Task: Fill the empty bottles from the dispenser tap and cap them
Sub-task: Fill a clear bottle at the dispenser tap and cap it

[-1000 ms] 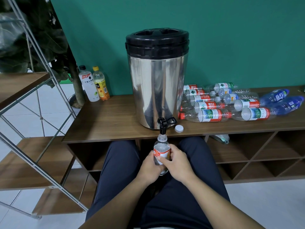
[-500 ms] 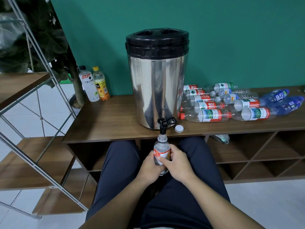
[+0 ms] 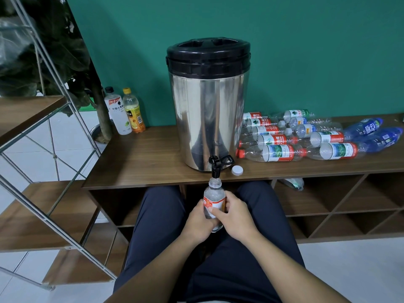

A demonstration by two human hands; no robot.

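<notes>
At far left, a metal-framed shelf unit (image 3: 32, 119) with wooden boards stands beside a dark-leaved plant (image 3: 50, 47). Two upright drink bottles stand at the back-left corner of the wooden cabinet top (image 3: 142, 162): a white-labelled bottle (image 3: 118, 111) with a black cap, and touching it on its right a yellow bottle (image 3: 133, 111) with a yellow cap.

At centre, the steel dispenser (image 3: 207, 103) with a black lid stands on the cabinet top. Its black tap (image 3: 215, 166) projects over the front edge. Directly under the tap spout, the small bottle (image 3: 213, 202) is held upright and uncapped, its mouth just below the spout. The left hand (image 3: 197, 221) wraps its fingers around the lower left side of the bottle. The right hand (image 3: 235, 214) grips the right side, thumb across the label. Both hands hold it above the person's lap.

Right of the tap, a white cap (image 3: 237, 170) lies on the cabinet top near the edge. Further right, a group of empty bottles (image 3: 306, 136) lies on its side, with red-labelled bottles nearer the dispenser and two blue bottles (image 3: 376, 134) at far right.
</notes>
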